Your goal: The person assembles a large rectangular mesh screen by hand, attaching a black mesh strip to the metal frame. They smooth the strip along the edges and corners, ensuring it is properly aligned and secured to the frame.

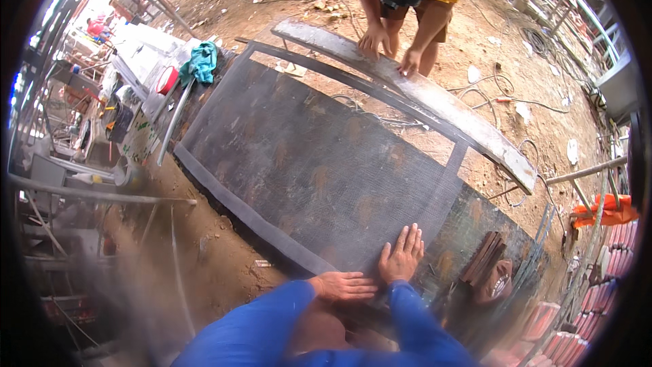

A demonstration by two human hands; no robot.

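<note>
A dark sheet with a fine mesh texture (305, 156) lies over a worktable, with a grey frame (353, 80) along its edges. At the sheet's near corner, my left hand (345, 286) lies flat with its fingers pointing right. My right hand (402, 256) rests flat just beside it, fingers stretched forward over the mesh and the frame bar. Neither hand holds anything. Opposite me, another person's hands (388, 44) rest on a long, pale, worn plank (468, 110) beyond the frame.
Brown wooden pieces (482, 257) and a brown cap (494, 283) sit on the table's right end (468, 211). A teal cloth (200, 62) and a red-rimmed roll (166, 80) are at left. Cables (499, 92) trail over the dirt. Metal poles (102, 194) cross the left side.
</note>
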